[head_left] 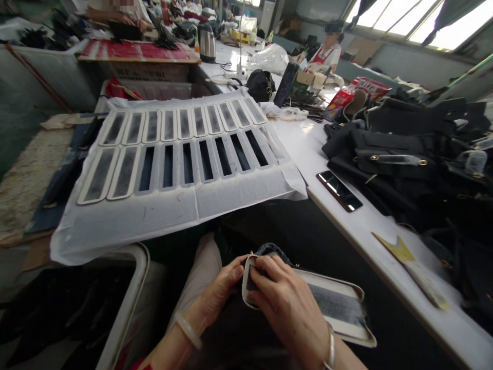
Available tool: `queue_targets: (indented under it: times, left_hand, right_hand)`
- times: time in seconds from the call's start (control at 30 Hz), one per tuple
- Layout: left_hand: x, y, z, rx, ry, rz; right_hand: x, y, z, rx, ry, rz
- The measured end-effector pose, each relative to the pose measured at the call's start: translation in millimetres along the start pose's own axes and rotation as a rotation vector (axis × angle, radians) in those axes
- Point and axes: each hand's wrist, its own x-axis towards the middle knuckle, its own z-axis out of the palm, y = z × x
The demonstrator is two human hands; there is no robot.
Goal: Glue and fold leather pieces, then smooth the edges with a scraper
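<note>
A long panel [339, 306] with a cream rim and a dark grey middle lies low in front of me, its right end beyond my right wrist. My right hand [283, 298] presses its bent fingers onto the panel's left end. At that same end, my left hand [219, 288] pinches the rim between thumb and fingers. Dark material shows just behind the panel, partly hidden by my hands. Similar rimmed panels [97, 176] lie in two rows on a white sheet [169, 208]; several frames in the front row have open dark centres.
A white table [346, 226] runs along the right, bearing a phone [339, 191], a yellow-ended tool [412, 270] and a pile of black bags [389, 149]. A white-rimmed bin [134, 288] stands at lower left. A metal kettle [207, 43] and two people are farther back.
</note>
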Motion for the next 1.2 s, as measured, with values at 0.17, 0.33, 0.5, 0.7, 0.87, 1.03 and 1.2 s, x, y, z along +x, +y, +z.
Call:
queue_targets:
  times: [0.17,0.33,0.5,0.7,0.87,1.03,1.2]
  left_hand:
    - [-2.9,3.8,1.6,0.010,-0.020,-0.018]
    - [-7.3,2.7,9.3,0.089,0.063,0.011]
    - [-11.7,3.7,20.6,0.222,0.142,0.119]
    - [-14.3,17.7,28.5,0.460,0.161,0.142]
    - [-12.7,23.7,36.2,0.553,0.239,0.138]
    - [-11.0,20.9,40.1,0.556,0.225,0.179]
    - [-22.2,9.4,42.0,0.324,0.257,0.141]
  right_hand:
    - [-3.6,2.3,6.8,-0.006,0.027,0.001]
    - [-6.8,3.3,12.7,-0.013,0.083,-0.021]
    - [-7.6,2.6,12.1,0.031,0.126,-0.027]
    - [-11.5,7.2,17.3,0.085,0.198,-0.011]
    - [-12.7,5.5,14.2,0.070,0.234,-0.004]
    - [-14.0,-1.5,7.1,0.052,0.221,0.040]
    - [-23.2,-3.9,10.4,0.143,0.251,0.051]
